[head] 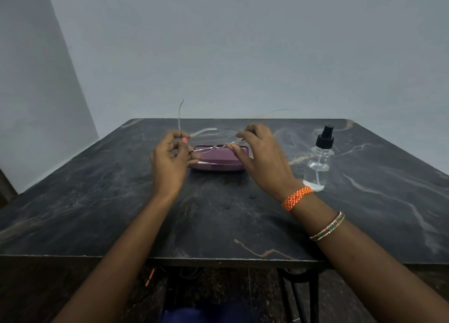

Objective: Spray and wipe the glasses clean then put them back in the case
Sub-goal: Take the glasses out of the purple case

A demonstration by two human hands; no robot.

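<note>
Glasses [220, 146] are held up in both hands above the far middle of the table [102, 201], directly over the case [218, 161]. Frame is thin, pale metal wire; lenses are nearly invisible, rimless or close to it. One temple arm is seen rising steeply past the left hand, a fine curved wire against the wall; the other is stretched out to the right, faint and blurred.

Left hand [170, 159]: fingers curled, thumb and forefinger pinched on the frame's left end. A pink-painted nail is visible at the thumb tip.

Right hand [260, 157]: thumb and forefinger pinched on the frame's right side near the hinge; remaining fingers loosely curled beneath. An orange braided thread band [297, 198] is worn at the wrist, and thin beaded bangles [326, 226] further up the forearm.

Case: mauve, oblong, rounded corners, matte shell, lying flat on the table under the glasses. A pale strip is visible along its near side; whether the lid is raised cannot be told.

Spray bottle [318, 163]: clear cylindrical plastic, black pump head, a little clear liquid inside, standing upright to the right of the case, apart from it and just beyond the right wrist.

Table top: dark, polished, marble-patterned with pale and tan veins; square edge at the near side
</note>
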